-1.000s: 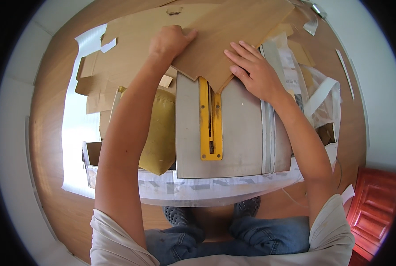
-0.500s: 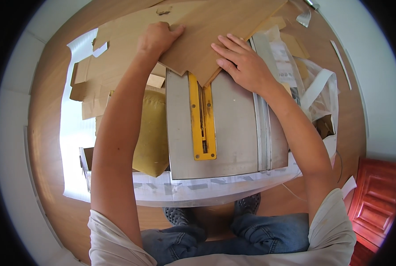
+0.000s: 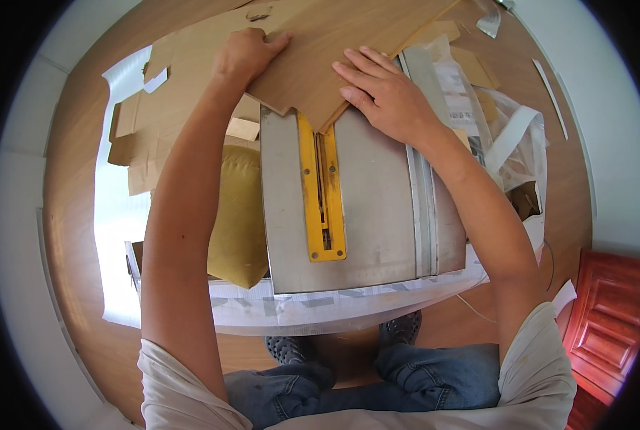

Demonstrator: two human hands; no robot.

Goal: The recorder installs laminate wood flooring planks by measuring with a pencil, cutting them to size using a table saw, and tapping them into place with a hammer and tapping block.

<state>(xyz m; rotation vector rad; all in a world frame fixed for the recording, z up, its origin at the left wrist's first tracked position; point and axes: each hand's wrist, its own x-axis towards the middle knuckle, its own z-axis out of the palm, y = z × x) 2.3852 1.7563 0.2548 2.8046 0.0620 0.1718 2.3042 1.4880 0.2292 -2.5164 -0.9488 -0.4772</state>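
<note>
A wood-coloured board [image 3: 334, 54] with a notched near corner lies slantwise over the far part of a grey metal saw table [image 3: 377, 208]. Its pointed tip covers the far end of the yellow slotted insert [image 3: 325, 215]. My left hand [image 3: 247, 56] grips the board's left edge, thumb on top; its other fingers are partly hidden. On the right edge my right hand [image 3: 386, 92] rests with fingers stretched out, the fingertips on the board's top. In the slot, whether a blade stands under the tip cannot be made out.
A mustard-yellow cushion-like bag [image 3: 239, 215] sits left of the saw table. Flattened cardboard [image 3: 183, 79] spreads at the far left. A metal rail [image 3: 422, 208] runs along the table's right side, with clear plastic wrapping [image 3: 524, 143] beyond. Red panelled wood [image 3: 610, 315] stands at right.
The board has slid slightly away from me along the insert, both hands moving with it. The whole view has shifted a little. Both hands keep their hold and contact.
</note>
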